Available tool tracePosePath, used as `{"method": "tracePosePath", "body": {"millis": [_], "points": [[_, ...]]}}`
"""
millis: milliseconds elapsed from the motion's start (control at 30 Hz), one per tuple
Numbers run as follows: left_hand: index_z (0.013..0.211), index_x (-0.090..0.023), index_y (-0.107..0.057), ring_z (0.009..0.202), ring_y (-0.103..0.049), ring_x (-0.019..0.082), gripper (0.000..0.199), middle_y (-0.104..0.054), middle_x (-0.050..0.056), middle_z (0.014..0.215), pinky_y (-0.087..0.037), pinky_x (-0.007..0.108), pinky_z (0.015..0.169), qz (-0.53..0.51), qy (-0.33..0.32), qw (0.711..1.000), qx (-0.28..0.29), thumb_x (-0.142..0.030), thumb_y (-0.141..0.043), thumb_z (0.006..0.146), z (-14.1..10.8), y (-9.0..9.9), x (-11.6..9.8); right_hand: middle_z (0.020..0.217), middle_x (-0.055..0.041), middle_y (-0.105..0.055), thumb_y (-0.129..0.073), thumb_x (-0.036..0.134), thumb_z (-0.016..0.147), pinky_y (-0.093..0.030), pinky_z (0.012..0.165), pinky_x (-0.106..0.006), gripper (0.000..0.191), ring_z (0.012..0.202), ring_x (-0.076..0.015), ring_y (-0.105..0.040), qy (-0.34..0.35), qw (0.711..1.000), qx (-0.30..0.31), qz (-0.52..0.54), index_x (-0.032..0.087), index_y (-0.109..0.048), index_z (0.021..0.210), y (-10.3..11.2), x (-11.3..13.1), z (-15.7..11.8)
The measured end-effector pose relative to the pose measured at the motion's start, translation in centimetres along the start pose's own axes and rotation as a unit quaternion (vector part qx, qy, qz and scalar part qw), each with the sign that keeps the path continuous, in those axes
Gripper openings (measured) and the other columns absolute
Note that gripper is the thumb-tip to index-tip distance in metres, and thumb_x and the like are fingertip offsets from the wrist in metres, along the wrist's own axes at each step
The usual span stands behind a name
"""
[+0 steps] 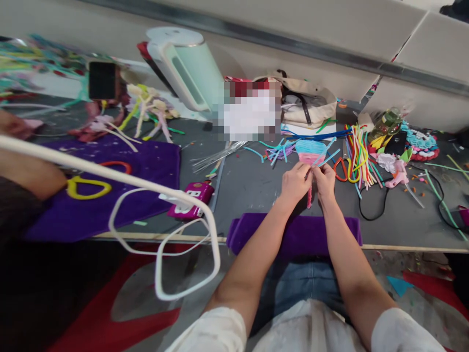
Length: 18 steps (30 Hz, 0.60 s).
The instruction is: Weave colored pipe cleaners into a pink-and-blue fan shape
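Both my hands pinch the lower end of a blue-and-pink pipe-cleaner piece (311, 150), made of rows that are light blue at the top and pink below. My left hand (296, 180) has its fingers closed at the left of its narrow end. At the right of that end, the fingers of my right hand (324, 182) are closed too. A pink fuzzy strand (309, 198) hangs down between the hands, and loose light-blue ends stick out to the upper right. The fingertips partly hide where the strands meet.
Several coloured pipe cleaners (361, 156) and red-and-yellow-handled scissors (341, 170) lie to the right. A rolled purple cloth (244, 232) lies at the table's front edge. On the left are a white frame stand (186, 293), a magenta device (194, 198) and another person's arm (32, 168).
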<state>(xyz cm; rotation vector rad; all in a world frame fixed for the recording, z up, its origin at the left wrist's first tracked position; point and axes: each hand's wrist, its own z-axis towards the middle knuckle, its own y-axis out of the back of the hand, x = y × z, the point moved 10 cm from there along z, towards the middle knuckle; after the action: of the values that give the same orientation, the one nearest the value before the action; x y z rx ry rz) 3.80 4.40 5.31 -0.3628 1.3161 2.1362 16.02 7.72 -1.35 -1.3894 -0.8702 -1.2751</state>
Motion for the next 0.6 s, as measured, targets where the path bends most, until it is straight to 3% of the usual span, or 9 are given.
{"method": "tracePosePath", "body": {"millis": [167,300,500,600], "points": [[0.085,-0.018,-0.067,0.075,-0.061,0.017,0.015,-0.066,0.006,0.086,-0.042,0.027,0.068,-0.036,-0.006,0.999,-0.019,-0.024,-0.054,0.090,-0.1,0.5,-0.1,0.056,0.0065,-0.046,-0.068,0.034,0.069,-0.036,0.052,-0.022,0.024,0.054,-0.0080,-0.039,-0.012,1.000,-0.008,-0.004,0.020,-0.049,0.065,0.0,0.1,-0.3],[0.080,-0.017,-0.068,0.074,-0.061,0.015,0.015,-0.065,0.005,0.079,-0.045,0.027,0.070,-0.126,0.000,0.991,-0.049,-0.016,-0.054,0.086,0.0,1.0,0.2,0.054,0.0079,-0.042,-0.069,0.033,0.067,-0.029,0.048,-0.021,0.026,0.050,-0.0062,-0.033,-0.040,0.998,-0.001,0.047,0.020,-0.047,0.064,-0.2,0.0,-0.6],[0.075,-0.017,-0.066,0.055,-0.055,0.011,0.013,-0.062,0.001,0.070,-0.041,0.022,0.048,-0.303,0.104,0.947,-0.018,-0.019,-0.056,0.082,0.2,-0.7,2.7,0.051,0.0084,-0.040,-0.071,0.032,0.065,-0.025,0.044,-0.021,0.029,0.047,-0.0053,-0.033,-0.094,0.989,0.042,0.108,0.021,-0.045,0.062,-1.3,-0.3,-0.9],[0.074,-0.017,-0.065,0.056,-0.055,0.012,0.011,-0.062,0.001,0.068,-0.042,0.023,0.051,-0.285,0.093,0.954,-0.021,-0.019,-0.056,0.081,0.3,-0.7,2.6,0.051,0.0089,-0.040,-0.072,0.033,0.065,-0.024,0.045,-0.021,0.028,0.046,-0.0048,-0.032,-0.077,0.991,0.033,0.105,0.020,-0.047,0.063,-1.0,-0.2,-0.7]]}}
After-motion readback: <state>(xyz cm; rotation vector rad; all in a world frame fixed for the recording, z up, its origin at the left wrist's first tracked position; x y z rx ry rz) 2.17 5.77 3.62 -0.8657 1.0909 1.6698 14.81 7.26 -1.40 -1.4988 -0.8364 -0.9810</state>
